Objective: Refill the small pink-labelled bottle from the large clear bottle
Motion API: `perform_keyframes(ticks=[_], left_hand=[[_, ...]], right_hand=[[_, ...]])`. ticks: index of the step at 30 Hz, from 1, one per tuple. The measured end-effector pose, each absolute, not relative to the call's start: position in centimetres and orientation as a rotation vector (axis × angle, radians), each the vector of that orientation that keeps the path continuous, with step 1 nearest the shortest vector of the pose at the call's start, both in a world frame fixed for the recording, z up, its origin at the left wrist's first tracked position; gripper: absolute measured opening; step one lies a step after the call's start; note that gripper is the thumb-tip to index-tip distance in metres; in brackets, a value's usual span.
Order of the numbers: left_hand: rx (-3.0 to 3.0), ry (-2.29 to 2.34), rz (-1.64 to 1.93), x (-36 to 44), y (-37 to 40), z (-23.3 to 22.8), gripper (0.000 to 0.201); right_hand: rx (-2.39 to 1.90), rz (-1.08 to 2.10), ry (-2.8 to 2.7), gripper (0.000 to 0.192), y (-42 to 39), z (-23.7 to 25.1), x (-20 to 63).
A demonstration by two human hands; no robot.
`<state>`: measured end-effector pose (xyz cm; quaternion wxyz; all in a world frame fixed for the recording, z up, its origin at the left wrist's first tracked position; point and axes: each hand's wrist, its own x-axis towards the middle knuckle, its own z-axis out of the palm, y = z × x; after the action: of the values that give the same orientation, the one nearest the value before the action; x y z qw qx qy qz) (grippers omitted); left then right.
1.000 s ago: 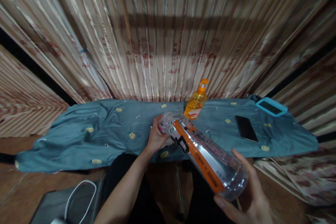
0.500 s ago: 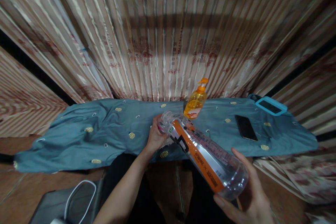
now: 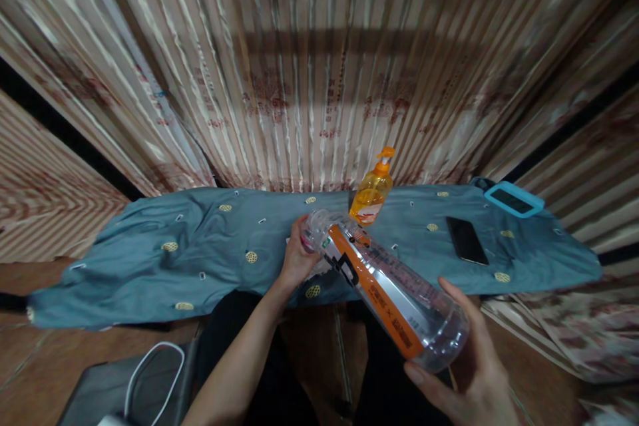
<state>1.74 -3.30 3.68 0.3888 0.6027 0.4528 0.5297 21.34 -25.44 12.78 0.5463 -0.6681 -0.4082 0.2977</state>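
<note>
Both hands grasp the clear bottle (image 3: 387, 283) lying slantwise: left hand (image 3: 295, 256) at neck, right hand (image 3: 466, 363) at base

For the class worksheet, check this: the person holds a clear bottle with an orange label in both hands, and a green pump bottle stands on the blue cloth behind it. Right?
Not quite. In the head view the pump bottle is orange, not green. The rest stands: left hand and right hand hold the clear bottle before the blue cloth.
</note>
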Motion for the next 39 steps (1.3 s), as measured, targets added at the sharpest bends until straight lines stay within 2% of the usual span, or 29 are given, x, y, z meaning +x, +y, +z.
perform_keyframes(ticks=[14, 20, 26, 31, 39], left_hand=[[1.561, 1.114, 1.352, 1.3, -3.1, 2.7, 0.096], [1.563, 1.111, 1.378, 1.2, -2.9, 2.6, 0.102], [1.566, 1.109, 1.362, 1.2, -2.9, 2.7, 0.102], [1.593, 1.126, 1.331, 1.1, -2.8, 2.8, 0.099], [1.595, 1.132, 1.357, 1.0, -2.8, 2.7, 0.098]], right_hand=[[-1.494, 0.577, -1.103, 0.089, -25.3, 11.2, 21.8], [-1.386, 0.661, -1.159, 0.086, -25.2, 10.4, 22.0], [-1.396, 0.689, -1.054, 0.088, -25.3, 10.7, 21.2], [-1.4, 0.783, -1.054, 0.097, -25.2, 9.9, 22.0], [-1.434, 0.764, -0.89, 0.095, -25.4, 11.5, 20.0]])
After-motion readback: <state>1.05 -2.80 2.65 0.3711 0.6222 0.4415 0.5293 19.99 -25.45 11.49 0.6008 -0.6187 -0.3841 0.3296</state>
